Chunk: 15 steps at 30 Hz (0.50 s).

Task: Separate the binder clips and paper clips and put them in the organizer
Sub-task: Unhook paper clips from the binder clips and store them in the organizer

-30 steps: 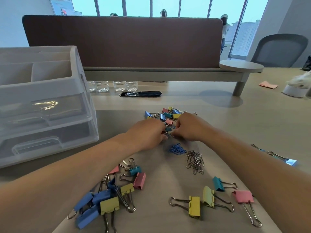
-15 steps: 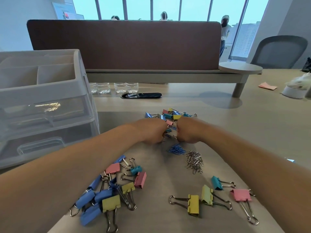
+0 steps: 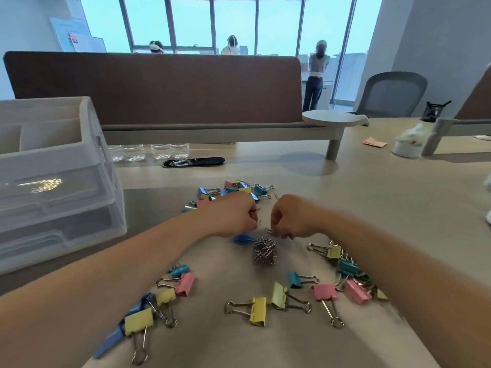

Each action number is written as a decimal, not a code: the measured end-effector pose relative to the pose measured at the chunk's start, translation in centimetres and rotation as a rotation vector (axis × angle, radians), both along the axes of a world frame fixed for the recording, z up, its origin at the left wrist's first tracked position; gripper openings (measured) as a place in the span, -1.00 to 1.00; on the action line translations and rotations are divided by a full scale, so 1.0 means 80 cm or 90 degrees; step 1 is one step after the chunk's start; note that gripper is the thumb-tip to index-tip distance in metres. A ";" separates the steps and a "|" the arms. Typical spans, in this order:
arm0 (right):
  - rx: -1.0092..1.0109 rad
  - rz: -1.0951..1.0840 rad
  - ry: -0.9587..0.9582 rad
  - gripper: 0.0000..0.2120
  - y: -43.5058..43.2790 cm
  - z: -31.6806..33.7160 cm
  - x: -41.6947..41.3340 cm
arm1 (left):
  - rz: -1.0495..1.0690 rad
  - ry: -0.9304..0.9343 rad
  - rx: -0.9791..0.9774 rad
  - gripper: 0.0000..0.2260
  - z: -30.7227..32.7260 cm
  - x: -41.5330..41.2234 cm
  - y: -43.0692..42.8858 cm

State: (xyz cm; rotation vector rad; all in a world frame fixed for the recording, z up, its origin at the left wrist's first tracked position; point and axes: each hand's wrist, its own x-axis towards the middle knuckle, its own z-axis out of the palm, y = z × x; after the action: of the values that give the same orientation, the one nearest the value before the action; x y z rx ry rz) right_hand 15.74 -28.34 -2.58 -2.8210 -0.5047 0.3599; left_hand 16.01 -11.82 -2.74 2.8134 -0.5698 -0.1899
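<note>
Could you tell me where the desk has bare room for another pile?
Bare: the wide stretch right of the right hand, toward the pink note; also between the organizer and the mixed clip pile. Crowded: near the left hand and the silver paper clips.

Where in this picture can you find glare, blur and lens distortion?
Head view: glare streaks the organizer drawer front. The bright windows backlight the room, and the wide lens fans their uprights outward. The pink binder clip by the right forearm and the blue binder clip at lower left are smeared.
</note>
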 end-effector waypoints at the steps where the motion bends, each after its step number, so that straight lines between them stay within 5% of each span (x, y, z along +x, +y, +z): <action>1: 0.000 -0.001 0.005 -0.92 -0.003 0.000 -0.004 | -0.004 0.007 -0.002 -0.85 -0.001 -0.006 -0.011; 15: 0.046 -0.025 -0.032 -0.87 -0.010 -0.001 -0.022 | -0.008 -0.016 0.001 -0.84 -0.001 -0.028 -0.020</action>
State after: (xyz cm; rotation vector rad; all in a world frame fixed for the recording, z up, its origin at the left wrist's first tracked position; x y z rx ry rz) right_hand 14.01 -29.17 -2.66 -2.7710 -0.4630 0.2586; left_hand 13.74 -13.45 -2.81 2.8175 -0.5936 -0.1571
